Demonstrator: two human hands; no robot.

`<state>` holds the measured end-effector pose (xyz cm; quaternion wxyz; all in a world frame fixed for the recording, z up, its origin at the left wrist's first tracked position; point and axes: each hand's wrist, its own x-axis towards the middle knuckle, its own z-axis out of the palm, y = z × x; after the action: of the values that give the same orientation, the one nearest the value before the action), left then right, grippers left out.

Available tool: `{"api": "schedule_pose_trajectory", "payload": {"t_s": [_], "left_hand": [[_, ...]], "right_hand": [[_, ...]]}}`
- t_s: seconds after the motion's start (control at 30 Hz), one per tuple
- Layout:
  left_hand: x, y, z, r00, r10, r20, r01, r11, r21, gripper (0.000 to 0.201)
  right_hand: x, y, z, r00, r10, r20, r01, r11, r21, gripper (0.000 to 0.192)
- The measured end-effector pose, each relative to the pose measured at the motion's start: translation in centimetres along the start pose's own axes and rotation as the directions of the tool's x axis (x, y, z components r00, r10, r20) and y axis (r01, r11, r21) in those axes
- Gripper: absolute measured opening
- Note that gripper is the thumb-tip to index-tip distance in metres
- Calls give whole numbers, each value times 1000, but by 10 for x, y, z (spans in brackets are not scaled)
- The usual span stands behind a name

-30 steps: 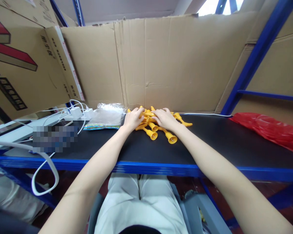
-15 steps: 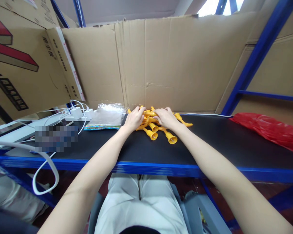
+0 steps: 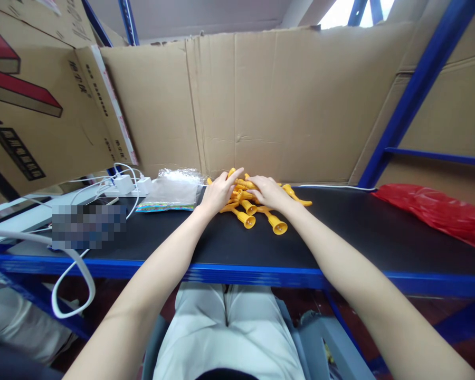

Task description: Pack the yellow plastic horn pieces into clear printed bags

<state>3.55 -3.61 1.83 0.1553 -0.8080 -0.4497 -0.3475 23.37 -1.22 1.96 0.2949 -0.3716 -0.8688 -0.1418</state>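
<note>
A pile of orange-yellow plastic pieces with flared, bell-shaped ends (image 3: 244, 219) lies on the black tabletop (image 3: 237, 248). Their stems are curved, and several overlap under and between my hands. At the pile's left side is my left hand (image 3: 218, 192), its fingers apart and one stretched out over the pieces. My right hand (image 3: 269, 192) rests against the right side of the heap with its fingers spread over the stems. Some fingertips and the pieces beneath both palms are hidden. One curved piece (image 3: 296, 194) sticks out beyond my right hand.
Left of the pile lies a clear plastic packet (image 3: 170, 191). Farther left are white chargers (image 3: 123, 184) with loose cables and a blurred item (image 3: 89, 226). A red plastic bag (image 3: 435, 211) lies at the right. Cardboard (image 3: 301, 105) stands behind; a blue rail (image 3: 253, 273) edges the table.
A finger of my left hand has lifted and straightened out over the pile. My right hand has shifted only slightly, and the yellow pieces in front stay in place.
</note>
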Motion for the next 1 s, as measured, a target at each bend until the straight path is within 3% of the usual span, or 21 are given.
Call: {"api": "schedule_pose_trajectory", "payload": {"t_s": [0.1, 0.33, 0.53, 0.73, 1.0], "left_hand": [[0, 0, 0, 1000, -28, 1, 28, 999, 26, 49], [1, -6, 3, 996, 23, -88, -26, 999, -39, 58], [3, -8, 5, 997, 23, -69, -30, 994, -102, 62], [4, -10, 12, 993, 21, -118, -45, 978, -206, 65], [4, -9, 23, 983, -157, -96, 114, 931, -347, 59]], "right_hand": [[1, 0, 3, 999, 40, 12, -40, 999, 5, 37], [0, 3, 11, 996, 88, 9, -88, 989, 115, 35], [-1, 1, 6, 989, 145, 11, -145, 981, 126, 33], [0, -1, 0, 986, 162, 43, -164, 986, 36, 30], [0, -7, -7, 991, 128, 41, -119, 976, -184, 21]]}}
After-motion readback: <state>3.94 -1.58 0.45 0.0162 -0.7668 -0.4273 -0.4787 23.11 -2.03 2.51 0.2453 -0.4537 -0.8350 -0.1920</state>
